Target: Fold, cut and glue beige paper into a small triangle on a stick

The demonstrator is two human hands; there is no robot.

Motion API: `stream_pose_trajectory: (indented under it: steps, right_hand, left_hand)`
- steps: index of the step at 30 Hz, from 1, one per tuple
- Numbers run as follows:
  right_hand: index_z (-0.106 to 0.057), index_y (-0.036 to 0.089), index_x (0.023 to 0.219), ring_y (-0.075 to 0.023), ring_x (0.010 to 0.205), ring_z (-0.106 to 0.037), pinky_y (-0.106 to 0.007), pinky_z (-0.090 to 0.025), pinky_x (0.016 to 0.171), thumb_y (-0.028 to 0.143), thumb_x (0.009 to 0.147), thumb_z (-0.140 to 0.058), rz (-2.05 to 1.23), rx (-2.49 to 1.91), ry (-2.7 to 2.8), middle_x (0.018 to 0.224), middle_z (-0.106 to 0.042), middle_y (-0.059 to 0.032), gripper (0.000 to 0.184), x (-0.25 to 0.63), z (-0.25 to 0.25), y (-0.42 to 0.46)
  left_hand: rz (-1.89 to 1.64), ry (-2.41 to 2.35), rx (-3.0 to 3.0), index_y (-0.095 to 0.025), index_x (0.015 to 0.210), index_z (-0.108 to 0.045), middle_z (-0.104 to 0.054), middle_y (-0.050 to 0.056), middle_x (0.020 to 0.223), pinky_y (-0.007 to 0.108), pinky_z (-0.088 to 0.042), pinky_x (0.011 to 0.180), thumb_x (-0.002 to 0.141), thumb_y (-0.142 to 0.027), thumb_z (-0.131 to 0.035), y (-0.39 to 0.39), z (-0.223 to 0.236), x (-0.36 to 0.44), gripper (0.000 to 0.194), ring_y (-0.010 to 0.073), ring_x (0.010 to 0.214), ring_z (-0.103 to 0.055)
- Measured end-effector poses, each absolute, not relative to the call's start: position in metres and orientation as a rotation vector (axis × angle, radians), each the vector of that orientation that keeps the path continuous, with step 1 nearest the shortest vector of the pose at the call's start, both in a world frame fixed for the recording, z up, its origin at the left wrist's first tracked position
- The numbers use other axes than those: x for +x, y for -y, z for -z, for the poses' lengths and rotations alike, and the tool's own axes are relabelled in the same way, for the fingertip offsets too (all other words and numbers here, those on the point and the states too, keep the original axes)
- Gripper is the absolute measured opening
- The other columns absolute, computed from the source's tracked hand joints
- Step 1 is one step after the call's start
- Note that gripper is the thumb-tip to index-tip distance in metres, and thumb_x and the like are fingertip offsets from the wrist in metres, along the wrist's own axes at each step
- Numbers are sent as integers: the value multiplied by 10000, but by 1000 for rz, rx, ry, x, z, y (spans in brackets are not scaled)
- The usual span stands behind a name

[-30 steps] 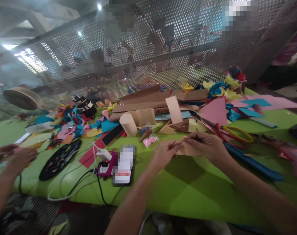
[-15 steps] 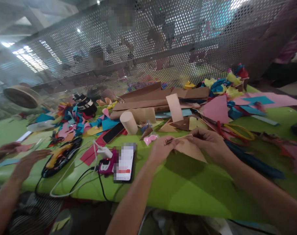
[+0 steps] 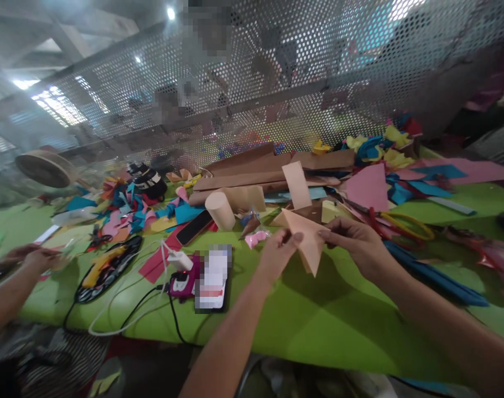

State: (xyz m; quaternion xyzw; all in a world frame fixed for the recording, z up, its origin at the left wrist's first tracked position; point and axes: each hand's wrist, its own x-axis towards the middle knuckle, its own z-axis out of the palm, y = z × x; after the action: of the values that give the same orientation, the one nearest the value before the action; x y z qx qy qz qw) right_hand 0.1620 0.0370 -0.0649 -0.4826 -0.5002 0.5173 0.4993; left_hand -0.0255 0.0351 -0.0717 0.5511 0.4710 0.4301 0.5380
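A folded tan paper triangle (image 3: pixel 306 239) hangs point-down just above the green table (image 3: pixel 318 326), near the middle of the view. My left hand (image 3: pixel 278 254) pinches its upper left edge with thumb and fingers closed. My right hand (image 3: pixel 353 244) grips its right side, fingers curled round the paper. Both hands hold the piece upright, facing me.
Rolled tan paper (image 3: pixel 219 210), brown sheets (image 3: pixel 252 166), pink and blue scraps and yellow-handled scissors (image 3: pixel 401 224) lie behind my hands. A phone (image 3: pixel 212 278), a charger with cables (image 3: pixel 177 260) and a black oval tray (image 3: pixel 108 267) sit to the left. Another person's hand (image 3: pixel 36 257) works at far left.
The paper has been turned up from lying nearly flat to standing with its point down. The other person's hands at left have drawn back from the black tray.
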Motion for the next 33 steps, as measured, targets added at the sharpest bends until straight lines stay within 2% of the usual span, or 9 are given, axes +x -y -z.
stream_pose_trajectory:
  steps: [2, 5, 11, 16, 21, 28, 33]
  right_hand:
    - [-643, 217, 644, -145, 610, -514, -290, -418, 576, 663, 537, -851, -1247, -1168, 1216, 621, -586, 7, 503, 160, 65, -36]
    - [-657, 212, 646, -149, 616, -532, -292, -429, 579, 642, 567, -845, -1267, -1163, 1251, 631, -602, -1, 476, 159, 65, -35]
    - [-733, 212, 737, -150, 647, -570, -290, -463, 600, 576, 558, -879, -1385, -1114, 1181, 712, -666, -16, 431, 161, 68, -36]
    - [-736, 214, 723, -139, 620, -568, -285, -462, 583, 512, 537, -905, -1437, -1096, 1145, 689, -663, -6, 390, 162, 71, -37]
    - [-777, 240, 834, -140, 609, -548, -292, -458, 576, 510, 507, -913, -1404, -1106, 1094, 660, -648, 8, 445, 162, 75, -39]
    - [-783, 254, 768, -161, 667, -574, -300, -460, 596, 566, 523, -892, -1403, -1093, 1116, 759, -705, -24, 412, 162, 73, -38]
    - [-772, 249, 819, -177, 696, -592, -316, -473, 618, 602, 541, -874, -1360, -1125, 1141, 804, -716, -35, 461, 162, 76, -38]
  left_hand:
    - [-999, -1112, 1314, -166, 888, -666, -711, 77, 894, 332, -488, 805, 782, -551, -720, -33, 76, -21, 403, 202, 843, -634]
    - [-1023, -1146, 1327, -171, 896, -673, -722, 84, 927, 346, -480, 836, 845, -471, -662, -32, 77, -19, 304, 216, 887, -636]
    - [-983, -1233, 1366, -167, 814, -686, -706, 52, 844, 309, -449, 763, 865, -391, -629, -33, 73, -24, 237, 199, 822, -610]
    - [-978, -1235, 1347, -161, 782, -713, -695, 47, 804, 306, -433, 740, 859, -360, -621, -33, 73, -23, 233, 191, 781, -587]
    - [-1022, -1115, 1218, -161, 842, -739, -723, 68, 868, 334, -467, 839, 796, -330, -697, -34, 70, -21, 180, 222, 906, -616]
    - [-1071, -986, 980, -193, 872, -706, -681, 22, 872, 288, -459, 833, 693, -244, -728, -32, 69, -22, 188, 175, 876, -612]
    - [-1075, -992, 931, -182, 898, -719, -716, 61, 916, 328, -477, 870, 692, -285, -763, -35, 73, -21, 234, 219, 942, -633]
